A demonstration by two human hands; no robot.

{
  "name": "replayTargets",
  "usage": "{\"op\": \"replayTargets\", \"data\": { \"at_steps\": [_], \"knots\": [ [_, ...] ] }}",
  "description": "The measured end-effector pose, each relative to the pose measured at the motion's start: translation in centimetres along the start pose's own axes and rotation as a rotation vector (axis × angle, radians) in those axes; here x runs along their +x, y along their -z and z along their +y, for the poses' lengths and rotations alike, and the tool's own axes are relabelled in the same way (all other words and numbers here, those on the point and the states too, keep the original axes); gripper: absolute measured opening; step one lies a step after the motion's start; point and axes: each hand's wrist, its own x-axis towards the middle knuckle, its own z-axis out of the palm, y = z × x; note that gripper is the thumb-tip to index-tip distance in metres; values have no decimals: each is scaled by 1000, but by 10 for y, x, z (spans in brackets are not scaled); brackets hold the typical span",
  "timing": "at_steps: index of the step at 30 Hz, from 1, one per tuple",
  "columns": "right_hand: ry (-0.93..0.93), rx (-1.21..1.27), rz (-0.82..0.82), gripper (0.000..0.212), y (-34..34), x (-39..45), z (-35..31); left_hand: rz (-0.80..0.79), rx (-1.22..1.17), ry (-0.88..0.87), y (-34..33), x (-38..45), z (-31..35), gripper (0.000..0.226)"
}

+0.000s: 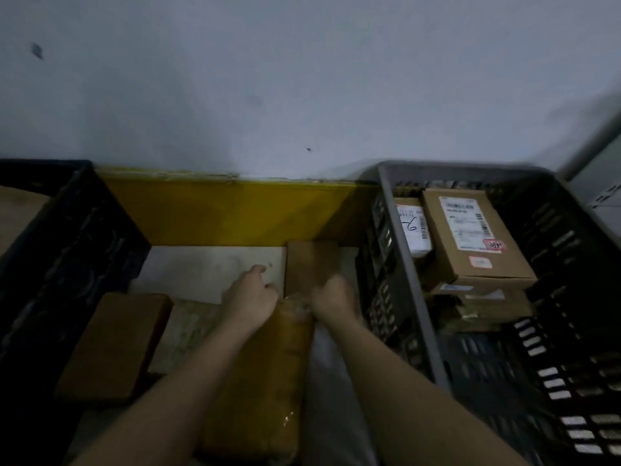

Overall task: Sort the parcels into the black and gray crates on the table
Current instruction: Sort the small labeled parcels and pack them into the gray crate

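- Your left hand point(250, 295) and right hand point(332, 299) both sit at the far end of the long yellow-brown parcel point(258, 381), fingers curled over its top edge, so both are holding it; how firm the hold is, the dim light does not let you tell.
- That parcel lies lengthwise between your forearms on the white table point(208, 267), to the left of the gray crate point(410, 270) and outside it.
- Inside the gray crate several boxes are already sorted: a large labelled carton point(470, 237) on top, a smaller white-labelled box point(411, 227) just left of it, and more cardboard stacked beneath.
- Left of the gray crate, across the open table, stands the black crate point(67, 237); a brown surface shows at its far left, but you cannot tell whether that is a parcel.
- Still unsorted, as far as this view shows: the parcel in your hands, a flat brown box point(114, 344) lying near the black crate, and another brown box point(311, 262) just beyond your right hand, close beside the gray crate's wall.
- My judgement: you are partway through, with at least three parcels left to place.
- A yellow band point(228, 210) runs along the wall behind the table, left of the gray crate.
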Motion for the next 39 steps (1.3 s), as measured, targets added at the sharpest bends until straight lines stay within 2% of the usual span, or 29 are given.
{"op": "replayTargets", "data": {
  "at_steps": [3,5,6,10,12,14,17,19,22,25,27,29,32,34,36,37,39],
  "knots": [
    [-176,31,38,21,-20,16,29,-126,138,-10,-8,50,1,40],
    [-284,-11,27,37,-23,29,40,-237,175,-2,-14,73,8,22],
    [-325,0,-7,41,-24,34,44,-291,179,12,-16,81,12,19],
    [-368,103,-109,37,-31,46,57,-573,122,101,-24,91,22,32],
    [-381,229,-55,34,-27,45,54,-590,41,142,-19,88,26,40],
    [-409,464,67,29,-21,46,47,-571,-65,168,-10,88,29,41],
    [-399,748,197,24,-4,40,26,-521,-241,156,7,83,37,22],
    [-406,916,195,28,7,29,5,-496,-392,140,21,72,44,8],
    [-409,1010,180,44,24,11,-20,-476,-478,82,43,51,52,7],
    [-377,954,169,39,42,-7,-37,-488,-345,18,68,42,50,9],
    [-335,856,167,26,52,-18,-41,-486,-256,4,85,43,50,27],
    [-274,715,154,30,56,-28,-41,-445,-254,-10,100,44,53,45],
    [-154,556,208,33,58,-44,-40,-441,-362,-37,108,30,61,50],
    [35,385,289,34,59,-58,-45,-500,-488,-19,110,16,68,53],
    [336,81,413,37,54,-73,-51,-557,-701,27,111,4,76,45],
    [505,-74,480,41,49,-80,-54,-542,-822,61,112,0,79,41],
    [747,-268,529,54,38,-91,-58,-407,-986,101,111,-4,81,35]
  ]
}}
